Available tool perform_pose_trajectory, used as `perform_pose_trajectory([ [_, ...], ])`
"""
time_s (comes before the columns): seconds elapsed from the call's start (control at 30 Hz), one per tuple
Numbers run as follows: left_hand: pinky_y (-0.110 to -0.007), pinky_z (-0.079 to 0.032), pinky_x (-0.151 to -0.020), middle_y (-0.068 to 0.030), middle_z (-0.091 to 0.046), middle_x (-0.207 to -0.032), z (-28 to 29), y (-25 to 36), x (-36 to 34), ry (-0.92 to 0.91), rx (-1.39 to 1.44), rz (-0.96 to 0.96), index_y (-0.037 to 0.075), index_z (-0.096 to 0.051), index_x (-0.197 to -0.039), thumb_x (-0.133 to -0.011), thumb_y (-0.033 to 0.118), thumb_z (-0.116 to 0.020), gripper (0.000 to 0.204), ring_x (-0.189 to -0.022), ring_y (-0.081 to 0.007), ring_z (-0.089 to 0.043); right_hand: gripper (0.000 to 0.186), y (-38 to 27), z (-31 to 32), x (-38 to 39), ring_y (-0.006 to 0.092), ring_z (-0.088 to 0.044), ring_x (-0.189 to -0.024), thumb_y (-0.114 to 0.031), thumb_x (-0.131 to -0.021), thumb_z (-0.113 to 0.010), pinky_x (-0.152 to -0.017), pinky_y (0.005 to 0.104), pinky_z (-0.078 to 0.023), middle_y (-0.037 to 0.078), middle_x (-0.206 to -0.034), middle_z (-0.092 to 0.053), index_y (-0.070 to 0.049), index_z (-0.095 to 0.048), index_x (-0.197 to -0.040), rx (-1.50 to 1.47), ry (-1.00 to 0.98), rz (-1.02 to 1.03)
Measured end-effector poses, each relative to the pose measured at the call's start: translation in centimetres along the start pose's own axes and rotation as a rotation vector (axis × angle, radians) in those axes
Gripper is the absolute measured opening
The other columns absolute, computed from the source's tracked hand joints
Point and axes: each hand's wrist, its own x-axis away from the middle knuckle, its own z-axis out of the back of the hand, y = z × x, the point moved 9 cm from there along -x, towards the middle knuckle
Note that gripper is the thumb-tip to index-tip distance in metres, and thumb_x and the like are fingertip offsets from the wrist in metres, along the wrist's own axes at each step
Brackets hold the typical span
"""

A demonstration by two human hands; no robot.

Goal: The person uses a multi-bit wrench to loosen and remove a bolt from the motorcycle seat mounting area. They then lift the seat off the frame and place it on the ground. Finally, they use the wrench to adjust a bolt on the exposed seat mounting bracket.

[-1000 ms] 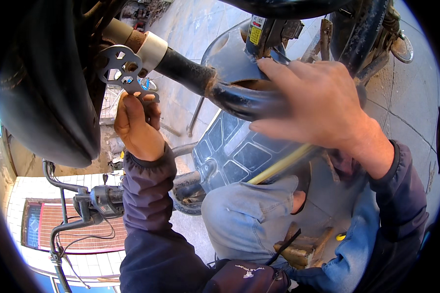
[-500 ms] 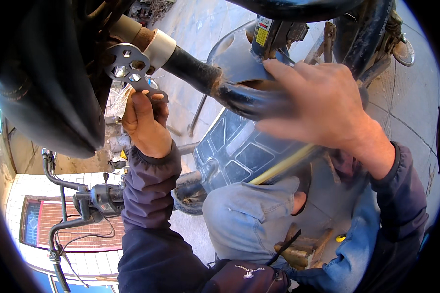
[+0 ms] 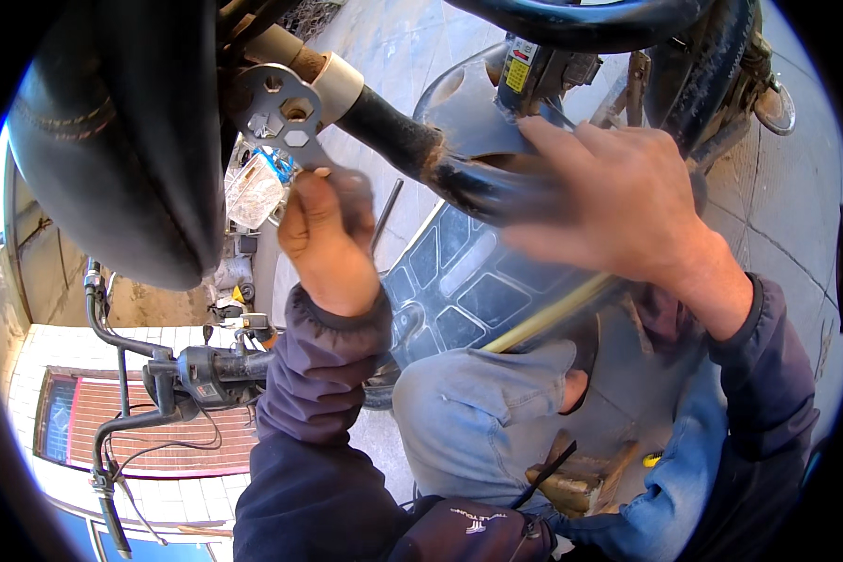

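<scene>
A flat multi-holed wrench [image 3: 293,139] in the left hand [image 3: 331,239] stands beside a pale collar [image 3: 340,87], far left.
The left fingers are clamped on the wrench's near end; the blurred right hand [image 3: 623,201] lies over a black tube [image 3: 393,128], thumb and forefinger apart, its grip impossible to tell. Just beyond, a yellow-and-white label [image 3: 516,75] carries small print; pale lettering marks the dark pouch [image 3: 454,539], near centre.

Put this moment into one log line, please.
Left hand: gripping flat holed wrench | Where: beside pale collar | Right hand: spread over curved black tube
</scene>
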Motion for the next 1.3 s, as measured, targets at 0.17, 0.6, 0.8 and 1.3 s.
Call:
perform_pose_trajectory([
  [0.17, -0.019, -0.026, -0.041, -0.0088, -0.057, -0.071, -3.2, 0.4, 1.5, -0.162, 0.03, 0.073, 0.007, -0.057, -0.093, -0.1, 0.045, -0.041, 0.041, -0.046, -0.0092, -0.04, 0.064, -0.1, -0.1, -0.1, 0.0255, -0.06, -0.052, -0.051, -0.064, -0.078, -0.049, 0.0347, -0.047, 0.008, -0.061, -0.058, -0.003, -0.062, -0.103, -0.013, 0.01, 0.0],
  [0.6, -0.023, -0.048, -0.05, -0.0212, -0.062, -0.103, -12.6, 2.1, 2.4, -0.539, 0.299, 0.248, -0.001, -0.05, -0.116, -0.101, 0.049, -0.028, 0.056, -0.073, -0.0222, -0.067, 0.055, -0.2, -0.2, -0.1, 0.0237, -0.059, -0.048, -0.048, -0.066, -0.077, -0.044, 0.0335, -0.046, 0.007, -0.057, -0.056, -0.004, -0.062, -0.097, 0.039, 0.071, 0.011],
  [0.8, -0.026, -0.05, -0.052, -0.0207, -0.063, -0.1, -12.9, 2.0, 2.6, -0.481, 0.432, 0.236, 0.001, -0.052, -0.114, -0.102, 0.047, -0.03, 0.052, -0.069, -0.0213, -0.065, 0.054, -0.1, -0.1, 0.1, 0.0246, -0.06, -0.049, -0.047, -0.067, -0.076, -0.044, 0.0342, -0.046, 0.008, -0.057, -0.057, -0.004, -0.062, -0.097, 0.021, 0.089, 0.027],
  [1.3, -0.022, -0.045, -0.046, -0.0102, -0.062, -0.076, -9.1, 1.5, 12.7, -0.484, 0.229, 0.349, -0.002, -0.057, -0.096, -0.1, 0.03, -0.048, 0.034, -0.058, -0.0128, -0.06, 0.064, -0.2, -0.6, -0.1, 0.0303, -0.063, -0.065, -0.047, -0.069, -0.074, -0.057, 0.0395, -0.049, 0.011, -0.076, -0.063, -0.005, -0.06, -0.115, 0.028, -0.117, -0.016],
])
